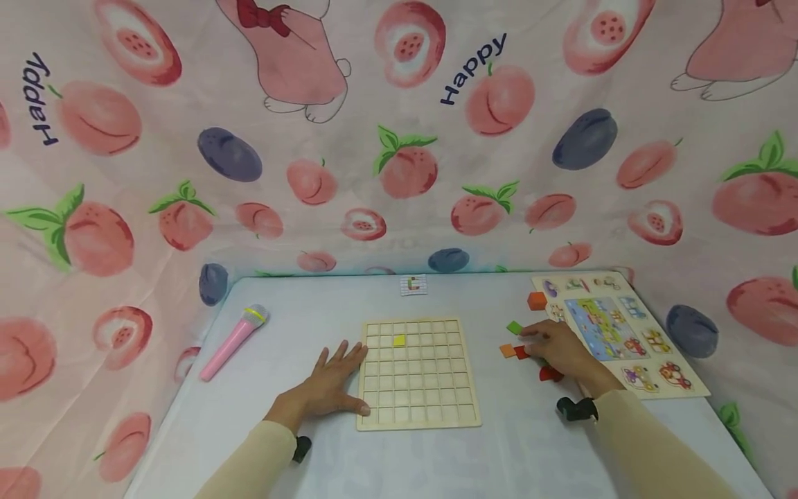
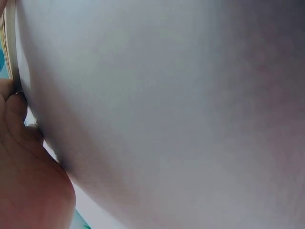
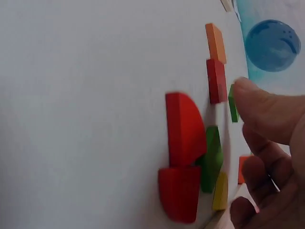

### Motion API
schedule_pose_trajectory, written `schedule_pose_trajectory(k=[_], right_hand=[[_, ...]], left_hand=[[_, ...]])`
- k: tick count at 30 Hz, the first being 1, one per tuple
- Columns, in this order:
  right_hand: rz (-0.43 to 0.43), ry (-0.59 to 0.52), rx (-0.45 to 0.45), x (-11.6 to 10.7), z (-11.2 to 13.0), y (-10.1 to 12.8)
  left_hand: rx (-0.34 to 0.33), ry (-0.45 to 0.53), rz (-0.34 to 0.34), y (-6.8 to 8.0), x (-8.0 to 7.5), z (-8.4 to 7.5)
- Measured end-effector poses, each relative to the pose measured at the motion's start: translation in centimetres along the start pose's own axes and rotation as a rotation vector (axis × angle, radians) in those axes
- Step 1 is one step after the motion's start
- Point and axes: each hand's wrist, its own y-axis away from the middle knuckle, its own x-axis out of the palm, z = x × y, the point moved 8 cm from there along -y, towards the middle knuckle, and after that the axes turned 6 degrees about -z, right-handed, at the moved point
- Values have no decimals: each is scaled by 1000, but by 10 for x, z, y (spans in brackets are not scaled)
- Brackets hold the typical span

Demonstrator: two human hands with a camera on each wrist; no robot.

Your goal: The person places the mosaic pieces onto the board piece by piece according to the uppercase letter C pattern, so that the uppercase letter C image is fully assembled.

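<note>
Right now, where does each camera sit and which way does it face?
Head: worn high, looking forward and down at the table, grid board, both sleeves and hands.
Left wrist: close under the left hand, facing bare tabletop and the board's edge.
Right wrist: beside the right hand, facing coloured blocks.
Head and right-wrist views share the blocks.

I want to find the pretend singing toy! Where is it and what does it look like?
Look at the white table and go to its left side, past the wooden grid board where the left hand rests. The toy microphone lies there alone. It is the only long pink thing, with a silvery head and a yellow ring.
</note>
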Motion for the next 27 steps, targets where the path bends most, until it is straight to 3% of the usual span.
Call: schedule_pose_trajectory(k=[9, 17, 27], right_hand=[[47, -1, 42, 5, -7, 4], [0, 47, -31, 7, -3, 0], [-46, -70, 61, 5, -3, 2]], left_hand=[[-6, -13, -2, -1, 0, 0], [-17, -20, 1, 0, -1, 1], [-8, 5, 6, -1, -1, -3]])
